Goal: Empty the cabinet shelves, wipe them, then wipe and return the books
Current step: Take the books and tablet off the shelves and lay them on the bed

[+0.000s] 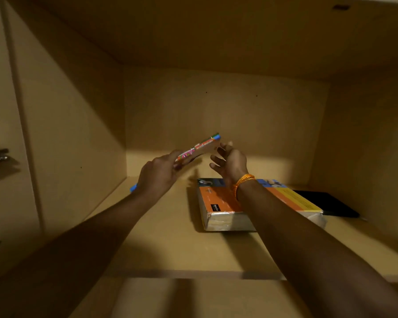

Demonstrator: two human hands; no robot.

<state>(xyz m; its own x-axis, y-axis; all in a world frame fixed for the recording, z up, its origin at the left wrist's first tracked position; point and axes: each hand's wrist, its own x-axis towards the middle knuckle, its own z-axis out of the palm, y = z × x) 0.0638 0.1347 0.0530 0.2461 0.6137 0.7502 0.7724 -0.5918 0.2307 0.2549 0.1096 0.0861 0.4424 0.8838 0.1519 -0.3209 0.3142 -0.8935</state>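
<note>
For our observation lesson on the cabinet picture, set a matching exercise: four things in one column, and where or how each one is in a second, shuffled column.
Things:
1. thin colourful book
2. thick orange and yellow book
3. black book
4. orange thread band

Places or states:
A. lying flat in the shelf's right back corner
B. held up in the air, tilted, above the shelf
C. tied round the right wrist
D. lying flat on the shelf under the right forearm

Pairs: 1-B, 2-D, 3-A, 4-C
</note>
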